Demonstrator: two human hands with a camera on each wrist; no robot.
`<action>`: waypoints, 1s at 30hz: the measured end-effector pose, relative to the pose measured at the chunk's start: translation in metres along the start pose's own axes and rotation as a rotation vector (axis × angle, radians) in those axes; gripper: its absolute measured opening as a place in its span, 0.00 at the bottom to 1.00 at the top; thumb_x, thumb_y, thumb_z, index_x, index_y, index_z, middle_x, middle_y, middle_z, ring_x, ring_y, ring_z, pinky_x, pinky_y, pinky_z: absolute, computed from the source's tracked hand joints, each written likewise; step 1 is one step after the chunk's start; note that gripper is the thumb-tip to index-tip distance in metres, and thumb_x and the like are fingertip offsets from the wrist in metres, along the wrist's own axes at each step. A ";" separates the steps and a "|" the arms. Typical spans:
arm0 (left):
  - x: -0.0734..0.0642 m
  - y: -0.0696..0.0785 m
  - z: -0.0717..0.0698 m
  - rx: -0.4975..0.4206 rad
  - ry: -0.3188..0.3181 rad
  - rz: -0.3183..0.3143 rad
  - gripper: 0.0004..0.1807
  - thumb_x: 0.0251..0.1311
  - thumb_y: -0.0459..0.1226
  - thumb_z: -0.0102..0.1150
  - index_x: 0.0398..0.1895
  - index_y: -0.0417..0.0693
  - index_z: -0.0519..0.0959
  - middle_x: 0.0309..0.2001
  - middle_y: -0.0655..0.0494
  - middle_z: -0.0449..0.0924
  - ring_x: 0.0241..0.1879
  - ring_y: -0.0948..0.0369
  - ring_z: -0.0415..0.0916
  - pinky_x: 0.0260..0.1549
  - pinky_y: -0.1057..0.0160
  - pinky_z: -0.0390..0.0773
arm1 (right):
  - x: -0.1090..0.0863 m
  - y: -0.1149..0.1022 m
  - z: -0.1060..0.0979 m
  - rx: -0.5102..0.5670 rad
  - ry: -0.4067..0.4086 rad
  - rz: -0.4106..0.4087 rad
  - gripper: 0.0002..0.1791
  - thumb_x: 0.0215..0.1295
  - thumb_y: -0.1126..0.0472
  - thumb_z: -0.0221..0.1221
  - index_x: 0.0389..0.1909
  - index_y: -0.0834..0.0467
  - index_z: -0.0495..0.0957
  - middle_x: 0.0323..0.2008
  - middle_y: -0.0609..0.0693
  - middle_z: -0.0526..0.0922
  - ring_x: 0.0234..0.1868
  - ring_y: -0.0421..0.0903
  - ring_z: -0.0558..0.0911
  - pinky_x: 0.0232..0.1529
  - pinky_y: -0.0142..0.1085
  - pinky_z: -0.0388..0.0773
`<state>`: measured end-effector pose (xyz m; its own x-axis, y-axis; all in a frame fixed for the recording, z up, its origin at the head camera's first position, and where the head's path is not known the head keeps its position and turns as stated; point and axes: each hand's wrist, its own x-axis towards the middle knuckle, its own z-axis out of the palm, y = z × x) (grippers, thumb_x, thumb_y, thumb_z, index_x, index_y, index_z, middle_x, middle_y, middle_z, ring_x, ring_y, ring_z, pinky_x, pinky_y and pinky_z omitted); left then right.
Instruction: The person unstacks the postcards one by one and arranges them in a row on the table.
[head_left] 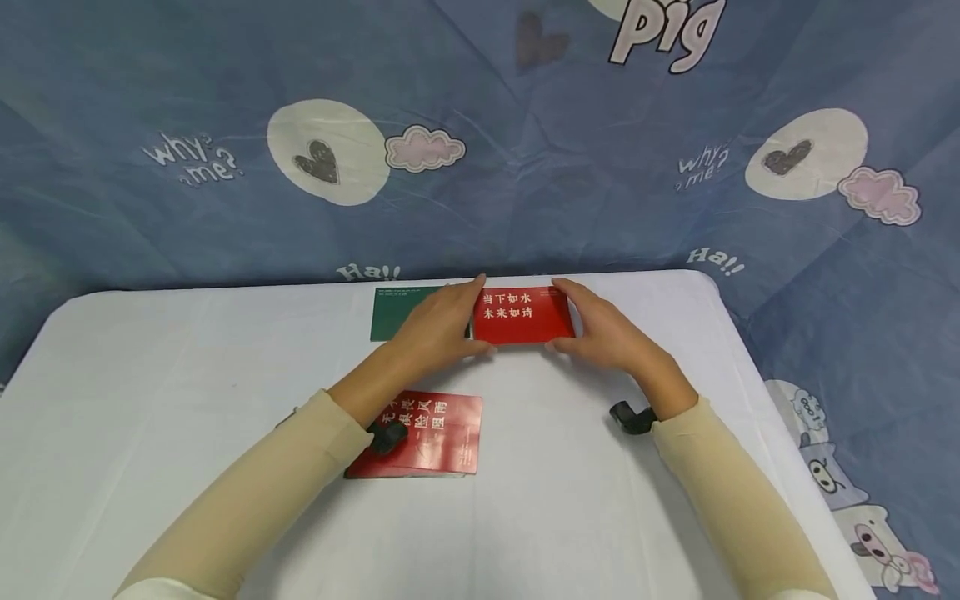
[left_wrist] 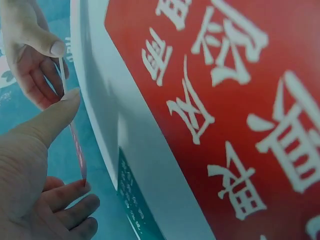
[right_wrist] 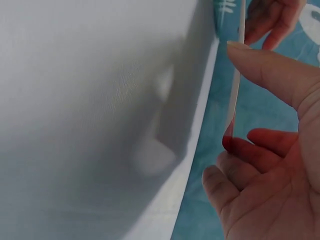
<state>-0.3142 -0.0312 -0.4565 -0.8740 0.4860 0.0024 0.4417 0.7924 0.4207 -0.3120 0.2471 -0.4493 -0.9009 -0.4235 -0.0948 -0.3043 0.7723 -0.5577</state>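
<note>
A red card [head_left: 525,317] with white Chinese characters is held between both hands near the table's far edge. My left hand [head_left: 437,325] grips its left end, thumb on the near edge and fingers on the far edge. Likewise, my right hand [head_left: 609,335] grips the right end. Both wrist views show this card [left_wrist: 77,145] nearly edge-on as a thin strip between thumb and fingers. Just left of it lies a green card [head_left: 400,313], partly covered by the left hand. Below the left wrist is a red card pile [head_left: 446,437] with white characters, partly hidden by the arm.
A white cloth covers the table [head_left: 187,417]. Behind it, a blue printed curtain [head_left: 480,208] rises along the far edge and continues down the right side. Small black devices [head_left: 633,418] are worn at the wrists.
</note>
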 end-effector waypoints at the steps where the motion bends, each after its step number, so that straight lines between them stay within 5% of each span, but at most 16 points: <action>1: 0.002 -0.001 0.000 0.003 0.002 -0.002 0.63 0.54 0.53 0.80 0.84 0.40 0.51 0.75 0.40 0.67 0.73 0.44 0.64 0.73 0.45 0.65 | 0.003 0.001 -0.001 -0.005 -0.003 0.000 0.54 0.62 0.58 0.73 0.82 0.61 0.53 0.79 0.59 0.61 0.78 0.59 0.61 0.75 0.57 0.63; 30: 0.036 -0.026 0.012 0.033 -0.049 -0.035 0.59 0.54 0.53 0.79 0.82 0.39 0.57 0.75 0.40 0.67 0.75 0.46 0.63 0.78 0.48 0.53 | 0.040 0.019 0.005 0.019 -0.077 0.094 0.54 0.61 0.56 0.74 0.82 0.61 0.53 0.78 0.60 0.62 0.76 0.59 0.63 0.76 0.57 0.60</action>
<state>-0.3544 -0.0302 -0.4782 -0.8783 0.4748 -0.0569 0.4183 0.8205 0.3896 -0.3525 0.2420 -0.4674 -0.8987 -0.3850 -0.2100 -0.2126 0.8013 -0.5592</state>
